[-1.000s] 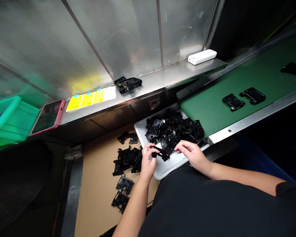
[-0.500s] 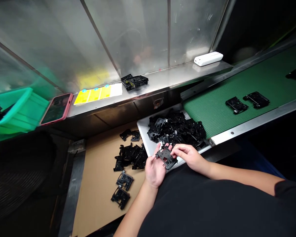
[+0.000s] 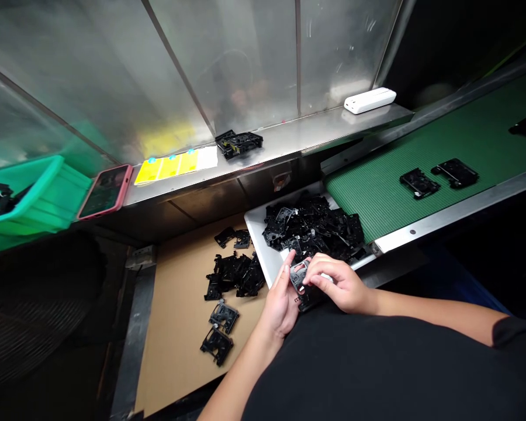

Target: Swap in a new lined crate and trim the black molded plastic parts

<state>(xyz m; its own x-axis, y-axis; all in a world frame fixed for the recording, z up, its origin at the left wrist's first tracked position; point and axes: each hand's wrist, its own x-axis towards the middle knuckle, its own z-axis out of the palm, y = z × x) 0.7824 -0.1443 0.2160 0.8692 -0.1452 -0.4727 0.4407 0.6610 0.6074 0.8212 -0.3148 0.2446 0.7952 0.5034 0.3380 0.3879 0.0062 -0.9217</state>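
head: left hand [image 3: 283, 305] cups, right hand [image 3: 345, 286] pinches a dark part [image 3: 296, 279].

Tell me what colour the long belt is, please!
The belt is green, with fine ridges; the head view shows it.

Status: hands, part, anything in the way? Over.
Right hand pinching black part, left hand against it. Part held up near white tray. Nothing visibly blocking; piled parts just beyond.
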